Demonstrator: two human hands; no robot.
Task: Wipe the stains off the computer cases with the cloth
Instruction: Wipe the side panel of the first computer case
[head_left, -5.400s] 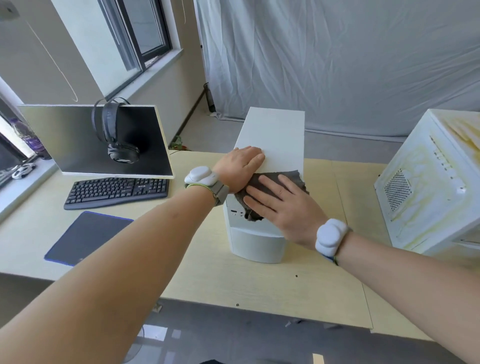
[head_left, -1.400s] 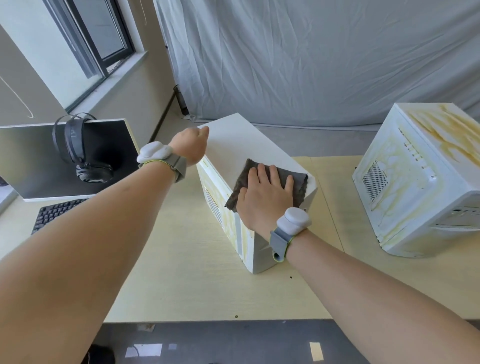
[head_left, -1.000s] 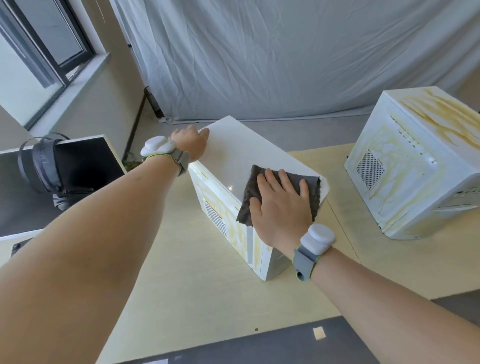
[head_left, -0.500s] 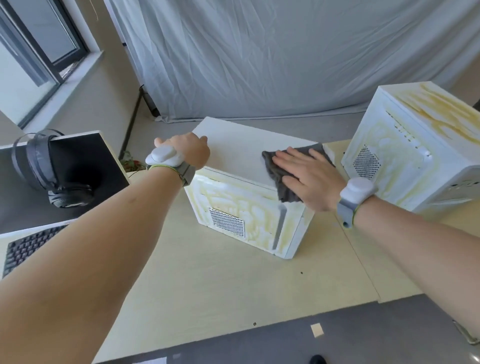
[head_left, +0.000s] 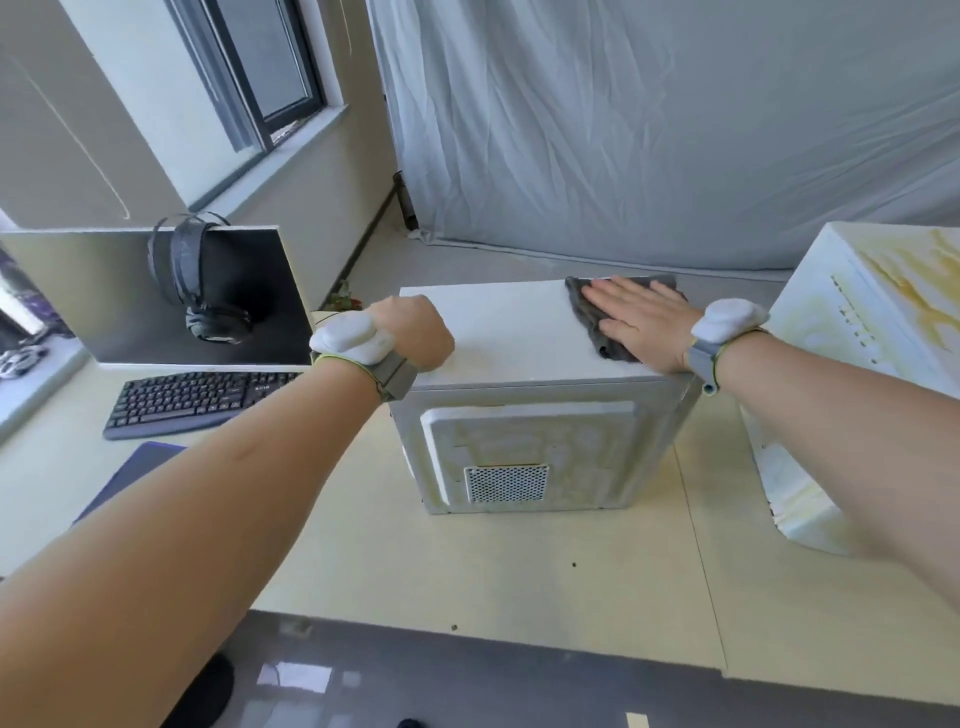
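The near computer case (head_left: 524, 332) stands on the table (head_left: 519, 571), its stained vent panel facing the person. The right hand (head_left: 636, 325), fingers straight, presses the grey cloth (head_left: 589, 317) flat on the case top at its right end. The left hand (head_left: 415, 332) grips the top's left edge, fingers curled over it. A second, yellow-stained case (head_left: 872, 364) stands to the right.

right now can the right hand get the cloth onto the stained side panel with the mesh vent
Probably yes. The right hand lies flat on the dark grey cloth atop the white computer case; its yellow-stained vented panel faces the person, unobstructed.
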